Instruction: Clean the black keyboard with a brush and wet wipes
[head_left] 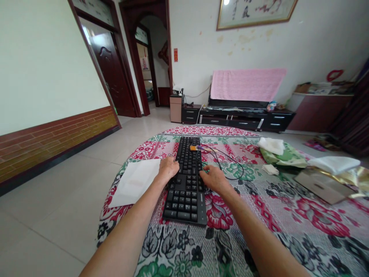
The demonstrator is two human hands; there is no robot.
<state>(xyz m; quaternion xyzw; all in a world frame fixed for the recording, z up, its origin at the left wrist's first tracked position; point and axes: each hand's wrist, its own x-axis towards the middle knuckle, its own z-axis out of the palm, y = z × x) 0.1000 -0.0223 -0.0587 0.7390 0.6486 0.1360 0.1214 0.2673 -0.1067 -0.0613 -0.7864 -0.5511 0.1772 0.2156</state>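
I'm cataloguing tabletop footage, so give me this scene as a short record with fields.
Left grip: at left edge of black rectangular plastic keyboard
Right grip: at keyboard's right edge
Keyboard face: keys up
Table cover: red, green, white, black floral cloth
On keyboard's far part: small orange piece
Left side: white paper sheet
Right side: green plastic pack, beige rectangular box

Keyboard point(180, 199): black, pale key legends. Cable point(241, 175): black. Small piece on keyboard point(193, 148): orange; beside it apparently purple, too small to be sure. Tablecloth point(319, 219): whitish ground, floral pattern in red, green and black. Paper sheet point(129, 192): white, faint pinkish patch. Packet point(284, 157): green. Towel point(248, 84): pink. Left wall point(49, 65): pale above, red-brown and olive-yellow brick pattern below. Door point(111, 73): dark red-brown.
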